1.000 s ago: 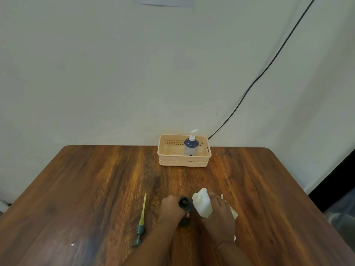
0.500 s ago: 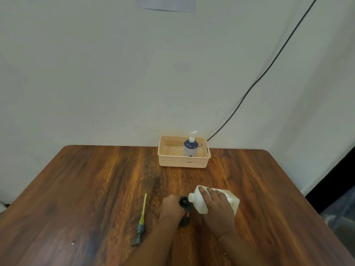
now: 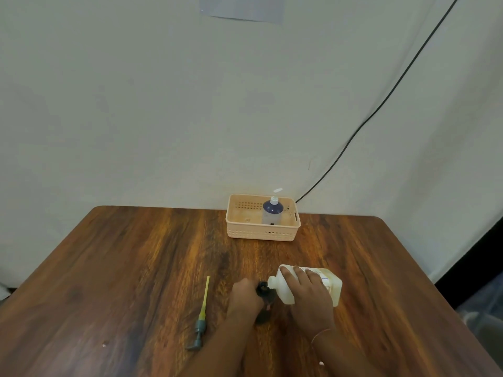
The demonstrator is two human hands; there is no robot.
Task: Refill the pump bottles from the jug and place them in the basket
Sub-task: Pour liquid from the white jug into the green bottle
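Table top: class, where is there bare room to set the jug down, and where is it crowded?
Bare wood lies on the table right of the jug, in the band between the hands and the basket, and left of the pump head. It is crowded where the left hand holds the dark bottle and the right hand tips the jug.

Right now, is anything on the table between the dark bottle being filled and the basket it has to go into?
Nothing visible. The dark bottle stands near the front, the basket at the far edge, with bare table between. The basket's left half is free; a filled bottle occupies the right.
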